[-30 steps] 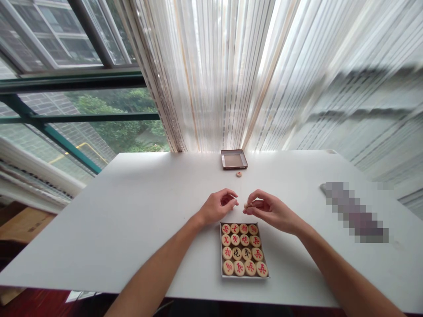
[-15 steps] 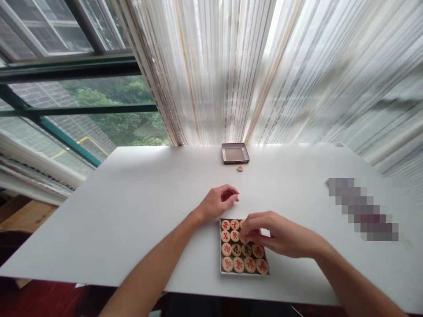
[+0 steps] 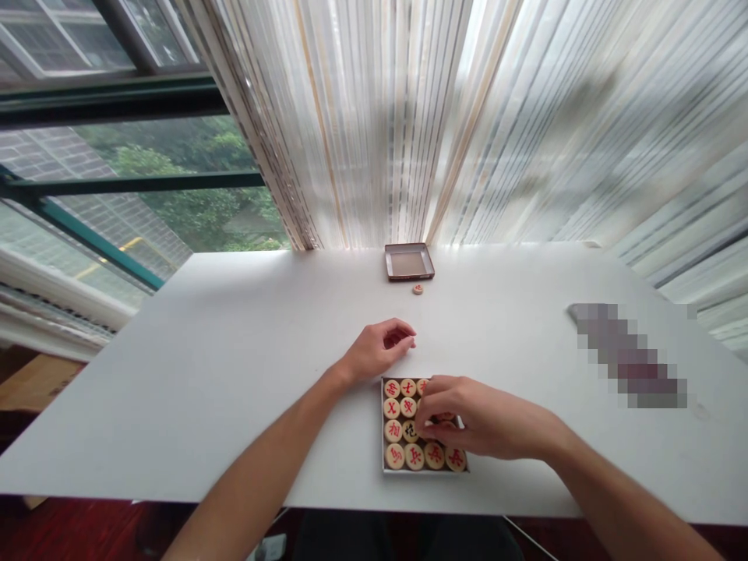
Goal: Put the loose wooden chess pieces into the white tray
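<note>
A small white box (image 3: 384, 436) near the front edge of the white table (image 3: 234, 366) holds several round wooden chess pieces (image 3: 395, 456) with red characters and one with a black character. My right hand (image 3: 467, 417) lies over the box's right half, fingers curled down onto the pieces; what the fingertips pinch is hidden. My left hand (image 3: 379, 351) rests on the table just behind the box's left corner, its fingers curled loosely with nothing seen in them.
A shallow brown box lid (image 3: 409, 262) lies at the table's far edge by the striped curtain, with a single chess piece (image 3: 418, 289) in front of it. A blurred-out object (image 3: 628, 354) lies on the right. A window is at left.
My right hand came down from above the table onto the box and has shifted slightly lower over the pieces. The left hand has barely moved.
</note>
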Available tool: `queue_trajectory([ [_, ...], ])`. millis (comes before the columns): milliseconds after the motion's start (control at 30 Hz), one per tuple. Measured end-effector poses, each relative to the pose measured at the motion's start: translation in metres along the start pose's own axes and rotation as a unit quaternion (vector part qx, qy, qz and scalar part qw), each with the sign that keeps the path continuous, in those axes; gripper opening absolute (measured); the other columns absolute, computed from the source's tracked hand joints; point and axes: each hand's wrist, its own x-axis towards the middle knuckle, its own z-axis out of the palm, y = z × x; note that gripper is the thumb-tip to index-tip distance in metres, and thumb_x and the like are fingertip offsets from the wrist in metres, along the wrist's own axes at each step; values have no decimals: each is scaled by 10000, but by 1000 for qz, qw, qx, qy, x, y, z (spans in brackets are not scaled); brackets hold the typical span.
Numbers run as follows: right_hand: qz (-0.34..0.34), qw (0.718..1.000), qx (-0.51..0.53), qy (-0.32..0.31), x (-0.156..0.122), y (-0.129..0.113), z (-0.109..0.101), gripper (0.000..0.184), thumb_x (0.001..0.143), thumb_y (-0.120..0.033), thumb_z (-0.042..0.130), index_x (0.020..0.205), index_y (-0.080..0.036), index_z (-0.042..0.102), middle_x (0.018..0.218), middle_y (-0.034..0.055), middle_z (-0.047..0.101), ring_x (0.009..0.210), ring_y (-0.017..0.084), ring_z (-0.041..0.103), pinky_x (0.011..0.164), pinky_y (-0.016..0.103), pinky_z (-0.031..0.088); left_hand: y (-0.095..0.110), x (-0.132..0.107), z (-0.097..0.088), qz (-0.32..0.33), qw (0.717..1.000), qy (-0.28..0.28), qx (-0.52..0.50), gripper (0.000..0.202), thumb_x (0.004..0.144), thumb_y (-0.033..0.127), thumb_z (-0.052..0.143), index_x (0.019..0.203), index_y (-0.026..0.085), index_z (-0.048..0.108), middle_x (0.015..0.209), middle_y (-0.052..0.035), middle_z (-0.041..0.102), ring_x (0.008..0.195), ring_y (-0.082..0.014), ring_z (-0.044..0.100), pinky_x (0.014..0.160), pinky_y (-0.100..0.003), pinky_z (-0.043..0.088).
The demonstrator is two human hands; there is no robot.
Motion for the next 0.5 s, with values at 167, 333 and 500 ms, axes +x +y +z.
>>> queue_trajectory([
  [167, -3, 1000, -4, 5, -1, 2, 0, 135, 912, -177, 628, 865, -249, 731, 851, 16, 654, 795, 164, 602, 732, 252, 474, -2, 1, 0, 7, 1000, 2, 12, 245, 912, 356, 628, 1048, 154, 661, 946, -76, 732, 837, -168, 685, 789, -294, 545],
  [333, 1, 1000, 10, -18, 0, 1, 0, 146, 937, -191, 604, 891, -241, 734, 851, 28, 668, 837, 183, 607, 771, 284, 480, -3, 2, 1, 12, 999, 7, 34, 240, 883, 348, 661, 1016, 149, 679, 909, -62, 718, 788, -146, 644, 736, -264, 524],
  [500, 19, 999, -2, -39, 1, 0, -2, 155, 954, -194, 590, 865, -223, 715, 843, 23, 666, 851, 177, 595, 785, 282, 467, -4, 2, 0, 12, 998, 5, 54, 248, 887, 352, 651, 1026, 150, 683, 890, -54, 707, 762, -135, 619, 711, -253, 511],
])
